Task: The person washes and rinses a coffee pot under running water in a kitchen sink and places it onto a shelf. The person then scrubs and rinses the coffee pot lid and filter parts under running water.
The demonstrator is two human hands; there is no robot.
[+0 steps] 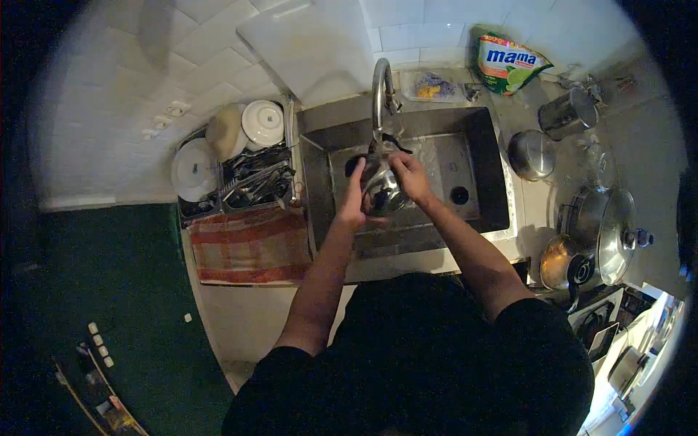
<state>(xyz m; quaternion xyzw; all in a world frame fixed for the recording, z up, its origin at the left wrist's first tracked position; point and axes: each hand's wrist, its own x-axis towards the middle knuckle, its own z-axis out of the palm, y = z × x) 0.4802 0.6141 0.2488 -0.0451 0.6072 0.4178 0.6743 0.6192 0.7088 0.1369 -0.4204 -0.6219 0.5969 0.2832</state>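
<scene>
At the centre of the frame, 2 bare hands hold a shiny metal pot [385,195] over the sink [493,171], just below the curved metal faucet [379,87]; the left hand [353,198] cups the pot's left side, its thumb pointing up and its fingers against the metal, partly hidden; the right hand [409,176] is at the pot's upper right, its fingers bent down towards the rim, and I cannot tell whether they pinch it or just touch it; the round drain [459,195] shows to the right of the hands; at upper left, white plates [263,122] stand beside heaped cutlery [256,180], with an orange-striped cloth [251,247] below; at upper right, a "mama" pouch [511,64] leans against the tiles; down the right side, a round metal bowl [532,155] and a glass-lidded cooking pot [614,236] rest on the surface [536,205].
</scene>
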